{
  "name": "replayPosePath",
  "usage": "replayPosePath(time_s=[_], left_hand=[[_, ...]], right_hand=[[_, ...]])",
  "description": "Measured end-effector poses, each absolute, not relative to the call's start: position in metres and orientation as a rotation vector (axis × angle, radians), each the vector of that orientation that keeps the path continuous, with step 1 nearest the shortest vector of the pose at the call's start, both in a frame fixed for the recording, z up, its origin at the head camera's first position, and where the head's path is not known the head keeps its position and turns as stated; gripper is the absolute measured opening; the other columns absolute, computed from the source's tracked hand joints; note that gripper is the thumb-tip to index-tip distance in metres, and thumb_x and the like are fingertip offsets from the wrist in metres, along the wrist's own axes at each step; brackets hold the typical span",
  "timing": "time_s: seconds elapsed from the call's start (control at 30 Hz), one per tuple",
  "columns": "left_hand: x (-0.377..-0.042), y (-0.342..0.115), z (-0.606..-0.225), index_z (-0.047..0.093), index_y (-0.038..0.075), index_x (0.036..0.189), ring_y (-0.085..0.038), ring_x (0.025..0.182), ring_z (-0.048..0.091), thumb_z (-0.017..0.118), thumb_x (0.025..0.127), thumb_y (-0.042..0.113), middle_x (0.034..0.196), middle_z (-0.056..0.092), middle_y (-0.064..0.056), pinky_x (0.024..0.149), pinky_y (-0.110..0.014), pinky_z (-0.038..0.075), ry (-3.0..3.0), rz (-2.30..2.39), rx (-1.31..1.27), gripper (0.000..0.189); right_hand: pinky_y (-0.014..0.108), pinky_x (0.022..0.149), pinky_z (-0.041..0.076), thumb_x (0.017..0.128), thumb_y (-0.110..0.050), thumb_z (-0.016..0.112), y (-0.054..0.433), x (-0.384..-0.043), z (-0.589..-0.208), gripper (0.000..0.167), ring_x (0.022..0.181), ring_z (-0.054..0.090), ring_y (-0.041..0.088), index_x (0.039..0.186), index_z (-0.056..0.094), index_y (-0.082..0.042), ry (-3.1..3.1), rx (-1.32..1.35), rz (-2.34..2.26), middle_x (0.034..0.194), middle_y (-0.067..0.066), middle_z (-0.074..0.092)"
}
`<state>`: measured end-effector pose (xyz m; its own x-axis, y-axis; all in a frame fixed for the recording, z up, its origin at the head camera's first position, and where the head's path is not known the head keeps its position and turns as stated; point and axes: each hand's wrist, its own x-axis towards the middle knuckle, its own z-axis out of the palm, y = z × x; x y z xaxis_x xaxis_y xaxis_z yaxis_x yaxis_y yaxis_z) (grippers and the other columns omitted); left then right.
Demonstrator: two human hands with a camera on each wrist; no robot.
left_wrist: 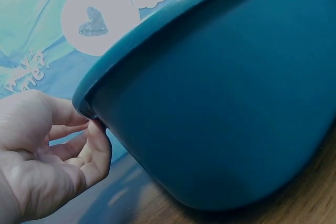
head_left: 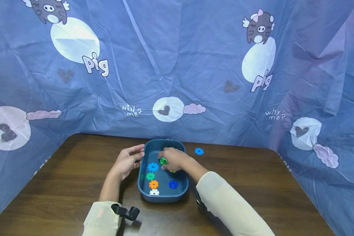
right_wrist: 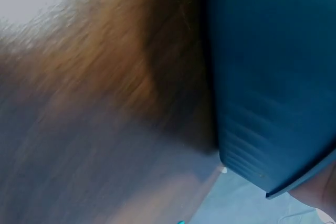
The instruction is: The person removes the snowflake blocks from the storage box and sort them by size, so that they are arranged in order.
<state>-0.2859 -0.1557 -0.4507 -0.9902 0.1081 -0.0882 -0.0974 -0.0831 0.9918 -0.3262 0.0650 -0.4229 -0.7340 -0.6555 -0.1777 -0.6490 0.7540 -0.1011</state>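
Note:
A dark blue-green plastic basin point(head_left: 163, 198) stands on the table, with several notched snowflake building discs lying in it. The fingers of my left hand point(head_left: 126, 161) hold the basin's left rim; in the left wrist view the fingertips point(left_wrist: 98, 136) press right at the rim's edge. My right hand point(head_left: 174, 159) reaches down inside the basin and pinches a green snowflake disc point(head_left: 163, 161). Beneath that hand a yellow disc point(head_left: 172, 171) is mostly hidden. Nearby lie a light blue disc point(head_left: 153, 167), a second green disc point(head_left: 150, 176), an orange disc point(head_left: 153, 184), a white disc point(head_left: 154, 192) and a dark blue disc point(head_left: 173, 185).
Outside the basin, a blue disc point(head_left: 199, 151) rests on the brown wooden table point(head_left: 239, 190) near its back edge. Behind the table hangs a blue printed cloth point(head_left: 212, 65), which also runs along both sides. A black strap mount point(head_left: 125, 211) sits on the left sleeve.

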Motion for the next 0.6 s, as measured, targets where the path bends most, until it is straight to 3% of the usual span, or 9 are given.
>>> replayPosePath(time_s=[0.33, 0.6], left_hand=[[-0.2867, -0.156, -0.4531, 0.048, -0.004, 0.148, -0.014, 0.103, 0.059, 0.056, 0.102, 0.001, 0.137, 0.05, -0.02, 0.074, -0.023, 0.056, 2.016, 2.231, 0.012, 0.047], [-0.2873, -0.1559, -0.4513, 0.047, -0.004, 0.149, -0.018, 0.107, 0.059, 0.056, 0.102, 0.002, 0.141, 0.048, -0.022, 0.077, -0.025, 0.056, 2.011, 2.226, 0.007, 0.048]], right_hand=[[0.038, 0.109, 0.045, 0.096, -0.028, 0.075, 0.0612, -0.3304, -0.4258, 0.038, 0.12, 0.058, 0.018, 0.132, 0.07, -0.016, 2.694, -1.067, -0.196, 0.127, 0.0, 0.068], [0.029, 0.097, 0.053, 0.091, -0.019, 0.08, 0.0612, -0.3308, -0.4252, 0.038, 0.106, 0.065, 0.012, 0.127, 0.072, -0.015, 2.581, -1.072, -0.426, 0.117, 0.0, 0.072]])
